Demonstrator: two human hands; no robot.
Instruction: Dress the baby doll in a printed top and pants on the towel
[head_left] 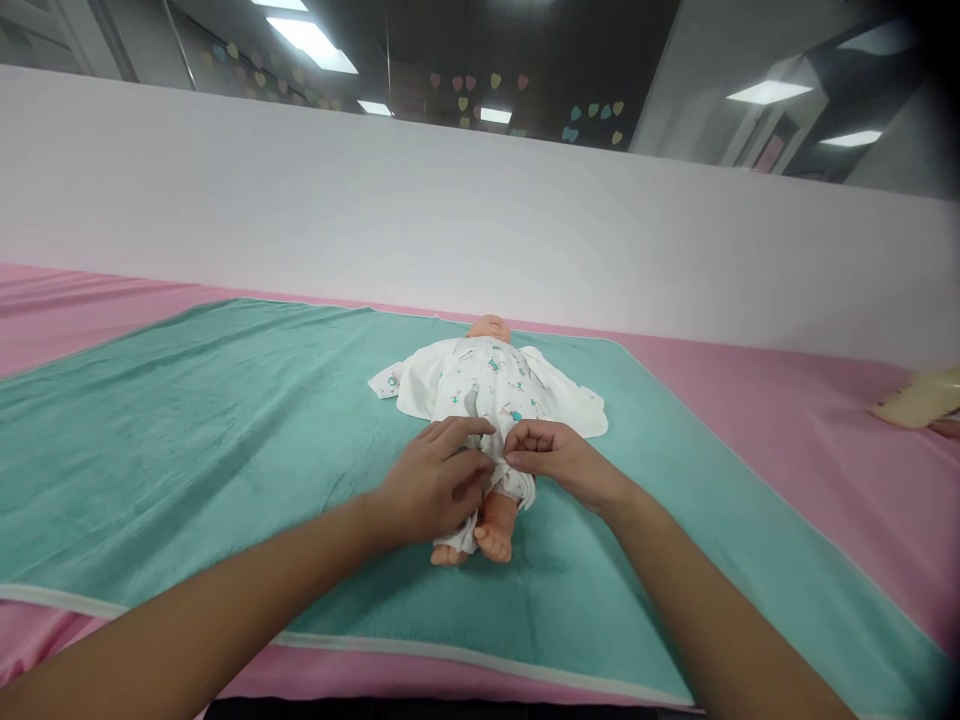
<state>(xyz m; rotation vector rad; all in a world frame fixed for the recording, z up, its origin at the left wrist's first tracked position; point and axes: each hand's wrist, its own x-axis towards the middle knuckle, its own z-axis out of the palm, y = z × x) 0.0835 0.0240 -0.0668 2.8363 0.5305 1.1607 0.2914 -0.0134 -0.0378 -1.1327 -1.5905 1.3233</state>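
A baby doll (495,530) lies on its back, its head at the far side and its bare feet toward me. It wears white baby clothes (491,375) with a small green print, the sleeves spread out to both sides. My left hand (439,483) is over the doll's legs, fingers curled onto the cloth. Opposite it, my right hand (559,455) pinches the garment's fabric between thumb and fingers. One leg shows bare below the bunched cloth; the other is covered almost to the foot. The exact spot gripped is partly hidden by my fingers.
Beneath the doll is a teal blanket (300,400) with a white edge, laid over a pink cover (720,390). A white wall (450,210) with glass above stands behind. A pale yellowish object (919,398) lies at the far right, partly cut off.
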